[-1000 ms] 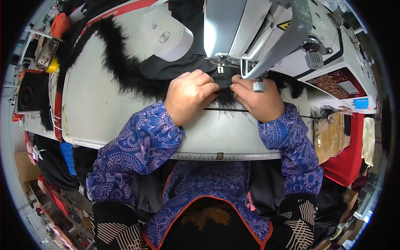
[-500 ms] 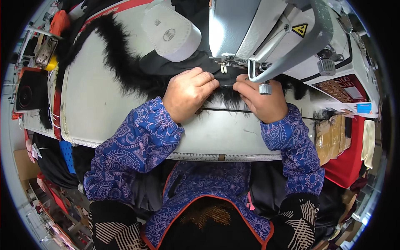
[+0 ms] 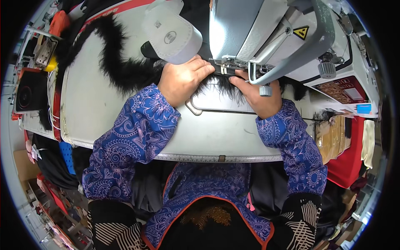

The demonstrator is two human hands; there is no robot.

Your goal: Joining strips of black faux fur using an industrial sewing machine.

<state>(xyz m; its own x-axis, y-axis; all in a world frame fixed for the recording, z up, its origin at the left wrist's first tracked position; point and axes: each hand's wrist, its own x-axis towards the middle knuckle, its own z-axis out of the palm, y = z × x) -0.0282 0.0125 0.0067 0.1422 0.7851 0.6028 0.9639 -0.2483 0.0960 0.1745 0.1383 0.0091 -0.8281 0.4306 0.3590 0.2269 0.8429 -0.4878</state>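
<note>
My left hand point(image 3: 183, 79) is closed on the edge of black fur-trimmed fabric point(image 3: 218, 77), just left of the sewing machine's presser foot point(image 3: 224, 68). My right hand point(image 3: 258, 96) holds the same edge just right of the foot, fingers bent and partly behind the grey curved bar point(image 3: 287, 71). The long fluffy black trim point(image 3: 121, 71) snakes out to the left across the pale table point(image 3: 87, 116). A white dangling piece with stitched edging point(image 3: 168, 31) hangs over my left fingers. The needle tip is too small to make out.
The machine's control panel point(image 3: 337, 91) is at right, above a taped cardboard piece point(image 3: 329, 137) and red item point(image 3: 346, 166). At left are a black speaker-like box point(image 3: 31, 89), orange object point(image 3: 59, 23) and blue perforated item point(image 3: 66, 156). A measuring tape point(image 3: 200, 158) lines the front edge.
Both hands have moved forward with the fabric edge, bringing it up to the presser foot, my left hand most. More of the pale plate below the fur now shows.
</note>
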